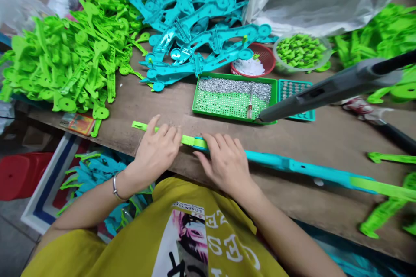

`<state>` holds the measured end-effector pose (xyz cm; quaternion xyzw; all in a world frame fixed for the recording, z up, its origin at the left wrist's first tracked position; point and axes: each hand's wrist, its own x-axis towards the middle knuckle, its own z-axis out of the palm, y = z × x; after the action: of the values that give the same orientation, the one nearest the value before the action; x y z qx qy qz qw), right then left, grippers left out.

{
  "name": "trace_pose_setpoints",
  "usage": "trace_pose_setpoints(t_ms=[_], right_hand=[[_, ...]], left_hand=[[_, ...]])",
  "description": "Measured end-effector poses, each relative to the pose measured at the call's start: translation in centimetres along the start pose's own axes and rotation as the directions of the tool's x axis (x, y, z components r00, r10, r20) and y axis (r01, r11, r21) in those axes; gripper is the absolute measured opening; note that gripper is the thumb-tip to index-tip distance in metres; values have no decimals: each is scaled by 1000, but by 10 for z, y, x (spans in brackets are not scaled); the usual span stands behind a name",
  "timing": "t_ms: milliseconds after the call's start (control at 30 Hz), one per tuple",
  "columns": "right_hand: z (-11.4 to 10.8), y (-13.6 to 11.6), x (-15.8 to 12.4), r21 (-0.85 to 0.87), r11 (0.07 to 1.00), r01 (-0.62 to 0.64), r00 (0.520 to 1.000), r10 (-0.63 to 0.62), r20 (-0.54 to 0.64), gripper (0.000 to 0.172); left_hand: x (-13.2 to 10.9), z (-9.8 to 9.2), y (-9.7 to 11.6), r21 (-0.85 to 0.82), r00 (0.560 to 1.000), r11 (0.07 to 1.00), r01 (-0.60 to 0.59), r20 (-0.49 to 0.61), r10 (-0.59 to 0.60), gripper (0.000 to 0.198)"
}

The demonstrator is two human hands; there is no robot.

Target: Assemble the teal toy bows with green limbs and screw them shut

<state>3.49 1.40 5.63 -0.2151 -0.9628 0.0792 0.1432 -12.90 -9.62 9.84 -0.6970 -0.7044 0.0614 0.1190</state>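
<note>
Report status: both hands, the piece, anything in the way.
Left hand flat on green strip. Right hand on teal bar at their joint. Grey tool by screw tray, clear of hands.

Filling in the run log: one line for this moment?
left hand: on green strip | right hand: on teal bar | both parts: flat on table

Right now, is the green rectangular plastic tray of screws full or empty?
Partly full: silver metal screws cover the far side of the green plastic tray; nearer, its dotted floor shows.
</note>
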Motion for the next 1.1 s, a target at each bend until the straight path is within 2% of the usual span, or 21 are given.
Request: trace_pose_setpoints(t_ms=[67,167,333,467,633,700,933,1100], right_hand=[[5,-8,6,15,1000,14,1000,-14,-21,33],[13,-17,12,19,999,35,998,-34,-56,20],[19,-22,13,18,1000,11,993,-9,-121,18],[15,-18,12,29,999,27,996,-24,-87,17],[12,-16,14,8,999,37,998,-36,-61,23],[13,-18,14,16,999,38,997,-37,-71,23],[21,-26,15,29,999,40,992,-36,-117,20],[24,-28,15,-6,999,41,986,-42,-158,20]], left_hand=[[0,2,0,8,999,1000,-27,17,27,28],[0,8,2,-6,998,998,-61,4,61,26],[0,16,3,-31,996,997,-75,-50,73,25],[-1,13,-3,-21,993,994,-104,-65,103,27],[-11,-3,-20,8,997,1000,2,-72,-1,38],[-16,-6,-23,-1,997,1000,27,-75,-27,35],[-18,10,-13,-49,988,999,22,-152,-29,29],[-15,11,-16,-105,988,994,11,-154,-27,25]])
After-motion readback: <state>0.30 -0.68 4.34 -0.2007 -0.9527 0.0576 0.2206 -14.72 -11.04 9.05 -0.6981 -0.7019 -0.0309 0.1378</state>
